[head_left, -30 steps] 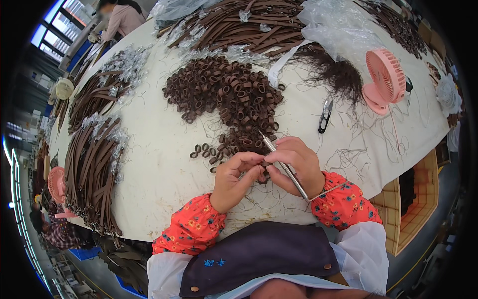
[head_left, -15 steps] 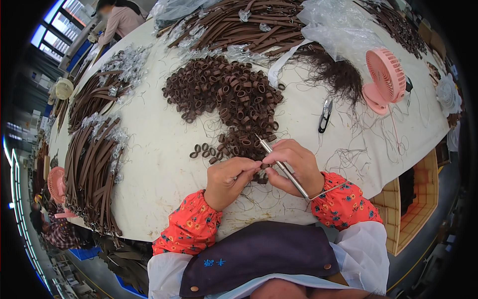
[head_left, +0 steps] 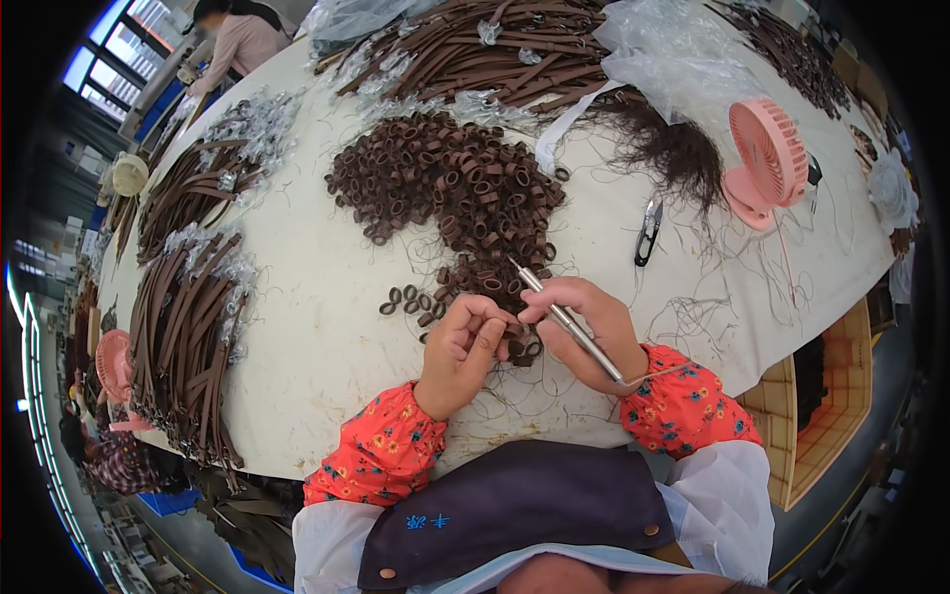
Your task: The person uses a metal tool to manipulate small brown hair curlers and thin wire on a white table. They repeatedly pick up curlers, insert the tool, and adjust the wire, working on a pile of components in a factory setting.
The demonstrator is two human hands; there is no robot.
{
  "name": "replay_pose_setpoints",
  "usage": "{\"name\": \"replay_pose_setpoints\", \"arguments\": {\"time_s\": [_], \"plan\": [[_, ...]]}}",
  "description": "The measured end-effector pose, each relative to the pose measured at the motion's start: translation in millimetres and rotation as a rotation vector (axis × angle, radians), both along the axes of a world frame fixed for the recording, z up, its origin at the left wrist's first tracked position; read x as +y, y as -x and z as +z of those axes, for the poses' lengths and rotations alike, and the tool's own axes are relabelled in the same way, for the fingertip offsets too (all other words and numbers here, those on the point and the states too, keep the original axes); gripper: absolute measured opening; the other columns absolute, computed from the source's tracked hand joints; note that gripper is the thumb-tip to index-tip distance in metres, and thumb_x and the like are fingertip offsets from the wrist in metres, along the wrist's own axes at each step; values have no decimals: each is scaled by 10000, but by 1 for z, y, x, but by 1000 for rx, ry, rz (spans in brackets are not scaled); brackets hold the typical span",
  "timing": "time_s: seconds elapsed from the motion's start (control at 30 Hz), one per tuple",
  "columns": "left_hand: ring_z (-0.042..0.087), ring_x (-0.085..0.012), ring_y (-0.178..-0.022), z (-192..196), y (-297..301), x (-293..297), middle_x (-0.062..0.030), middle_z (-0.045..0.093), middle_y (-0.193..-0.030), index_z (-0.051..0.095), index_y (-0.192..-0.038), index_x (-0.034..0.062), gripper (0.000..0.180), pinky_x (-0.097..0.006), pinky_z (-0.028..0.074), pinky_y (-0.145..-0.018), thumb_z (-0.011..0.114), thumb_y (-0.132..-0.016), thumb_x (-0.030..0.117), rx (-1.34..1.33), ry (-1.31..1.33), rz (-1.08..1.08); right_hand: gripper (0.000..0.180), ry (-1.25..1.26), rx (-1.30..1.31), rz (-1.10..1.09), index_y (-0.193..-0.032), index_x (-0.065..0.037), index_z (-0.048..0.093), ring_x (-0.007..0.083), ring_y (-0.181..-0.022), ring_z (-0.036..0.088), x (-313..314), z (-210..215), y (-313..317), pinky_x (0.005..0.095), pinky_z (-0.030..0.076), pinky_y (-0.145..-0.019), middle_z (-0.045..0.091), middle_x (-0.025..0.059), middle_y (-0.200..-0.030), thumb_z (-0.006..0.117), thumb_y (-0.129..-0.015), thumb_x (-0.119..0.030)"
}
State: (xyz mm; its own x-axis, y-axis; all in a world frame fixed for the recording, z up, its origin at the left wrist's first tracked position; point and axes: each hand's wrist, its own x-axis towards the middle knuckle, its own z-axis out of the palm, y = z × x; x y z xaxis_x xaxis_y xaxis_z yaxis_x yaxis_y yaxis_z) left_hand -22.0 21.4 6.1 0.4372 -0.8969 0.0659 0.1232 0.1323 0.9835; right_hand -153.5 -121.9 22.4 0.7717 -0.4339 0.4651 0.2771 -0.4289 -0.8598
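Well inside table edge (head_left: pixel 277 469), both hands (head_left: pixel 457 358)

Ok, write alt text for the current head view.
A person's right hand holds a slim metal tool beside their left hand, near a heap of small brown loops on a pale table. Brown straps lie left and beyond; a pink fan stands right.

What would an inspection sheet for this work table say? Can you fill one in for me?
Surface: white table, strewn with loose threads.
Work things: pile of brown loops; pen-shaped metal tool.
Clutter: brown straps, clear plastic, black-handled snips, pink fan.
Hands: right hand holds the tool; left hand is at the loops, grip unclear.
Cables: thin cord from the tool's rear end to the right sleeve.
Surroundings: person at upper left, beyond the table; windows.
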Motion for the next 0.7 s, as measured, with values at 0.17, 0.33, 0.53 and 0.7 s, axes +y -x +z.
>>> {"name": "replay_pose_setpoints", "arguments": {"time_s": [0.17,0.33,0.53,0.7], "plan": [[526,-63,-703,1,1,0,-63,605,-930,481,-1017,11,63,-190,437,-622,456,-968,43,-14,-19,15,216,-527,27,207,-1043,13,571,120,-711,609,-8,6,9,271,482,-725,607,40,-776,492,-967,-174],[550,-77,-727,0,1,1,-90,612,-964,467,-1011,15,53,-193,445,-620,446,-972,44,-69,-47,11,240,-529,54,286,-974,5,575,130,-688,618,-11,8,10,331,408,-899,583,33,-662,455,-980,-203],[536,-78,-710,0,-1,3,-80,600,-978,461,-1018,24,59,-198,441,-624,465,-971,59,-89,-59,-6,231,-496,64,265,-940,-18,576,139,-665,632,-8,9,7,420,297,-1057,578,19,-577,438,-975,-200],[539,-82,-718,1,-1,3,-82,600,-981,455,-1022,27,64,-203,444,-630,467,-971,63,-95,-52,-11,233,-490,74,257,-943,-15,575,139,-668,632,-8,9,7,414,293,-1061,577,20,-577,439,-975,-200]]}}
